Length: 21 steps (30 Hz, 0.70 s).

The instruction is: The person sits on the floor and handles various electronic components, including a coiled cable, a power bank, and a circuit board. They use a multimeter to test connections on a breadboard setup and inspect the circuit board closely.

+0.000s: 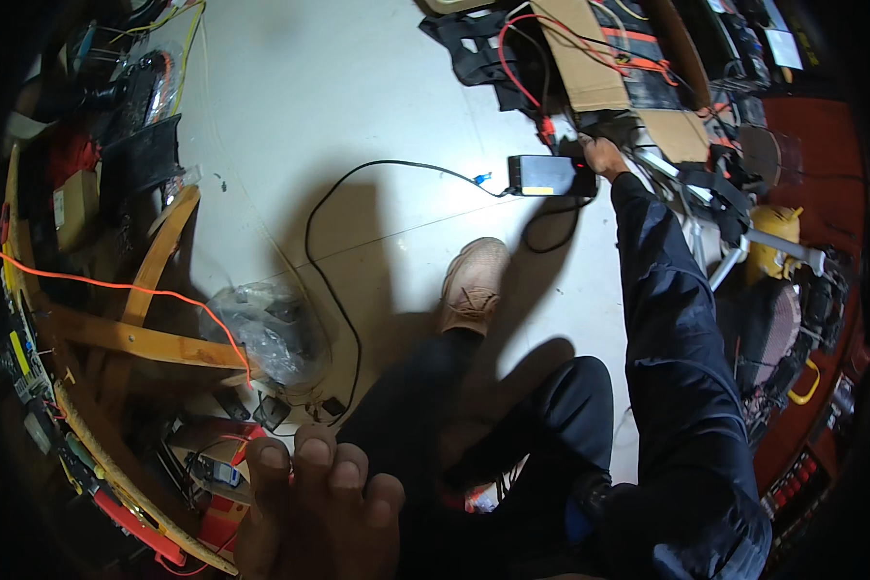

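At the far side, my right hand (pixel 601 155) closes on the right end of a black box-shaped power adapter (pixel 541 176). The adapter bears a yellowish label and a small red light. A black cable (pixel 306 237) runs from its left end in a wide loop to the floor clutter at left, with a small blue piece (pixel 482 179) beside it. Red and black leads with a red connector (pixel 548 129) are just behind the adapter. Close to the camera, my left hand (pixel 319 493) is raised with loosely bent, slightly parted fingers; nothing shows in it.
On the left are a wooden frame (pixel 145 333), a clear plastic bag (pixel 271 333) and an orange wire (pixel 116 282). Cardboard (pixel 585 58) lies at the far right. Metal tubes and a yellow object (pixel 775 242) stand right of my arm. My shoe (pixel 476 280) rests on the pale floor.
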### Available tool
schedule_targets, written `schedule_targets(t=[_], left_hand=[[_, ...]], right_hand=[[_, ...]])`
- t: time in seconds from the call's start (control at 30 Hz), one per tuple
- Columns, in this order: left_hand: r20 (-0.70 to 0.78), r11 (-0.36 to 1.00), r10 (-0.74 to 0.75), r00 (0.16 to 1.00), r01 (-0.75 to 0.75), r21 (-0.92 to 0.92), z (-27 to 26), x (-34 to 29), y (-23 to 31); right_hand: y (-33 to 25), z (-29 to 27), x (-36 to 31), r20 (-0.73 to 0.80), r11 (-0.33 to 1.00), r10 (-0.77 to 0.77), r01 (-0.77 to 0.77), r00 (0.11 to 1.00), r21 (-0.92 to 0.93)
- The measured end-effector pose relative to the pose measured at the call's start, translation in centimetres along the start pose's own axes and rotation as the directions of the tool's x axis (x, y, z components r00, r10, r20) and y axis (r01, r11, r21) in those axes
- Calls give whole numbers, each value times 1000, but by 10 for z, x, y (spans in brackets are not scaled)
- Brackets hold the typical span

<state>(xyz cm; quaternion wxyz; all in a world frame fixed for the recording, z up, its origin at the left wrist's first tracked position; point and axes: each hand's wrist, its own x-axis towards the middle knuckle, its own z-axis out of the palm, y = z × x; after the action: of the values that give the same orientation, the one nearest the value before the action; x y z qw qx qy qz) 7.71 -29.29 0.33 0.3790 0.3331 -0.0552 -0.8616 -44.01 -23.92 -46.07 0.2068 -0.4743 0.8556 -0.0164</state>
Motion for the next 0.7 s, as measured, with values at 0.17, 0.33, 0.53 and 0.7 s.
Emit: schedule_targets(t=[0.17, 0.33, 0.53, 0.7], left_hand=[[-20, 1000, -3, 1000, 3, -17, 12, -2, -5], [143, 991, -38, 989, 56, -122, 14, -12, -19], [103, 996, -62, 993, 68, -55, 34, -28, -47], [174, 998, -49, 984, 55, -32, 41, -29, -65]], right_hand=[[-10, -4, 12, 170, 960, -150, 185, 974, -211], [-63, -65, -46, -278, 960, -233, 266, 932, 86], [-159, -135, -154, -363, 624, 179, 180, 914, 760], [-199, -180, -264, -398, 474, 313, 221, 862, 853]])
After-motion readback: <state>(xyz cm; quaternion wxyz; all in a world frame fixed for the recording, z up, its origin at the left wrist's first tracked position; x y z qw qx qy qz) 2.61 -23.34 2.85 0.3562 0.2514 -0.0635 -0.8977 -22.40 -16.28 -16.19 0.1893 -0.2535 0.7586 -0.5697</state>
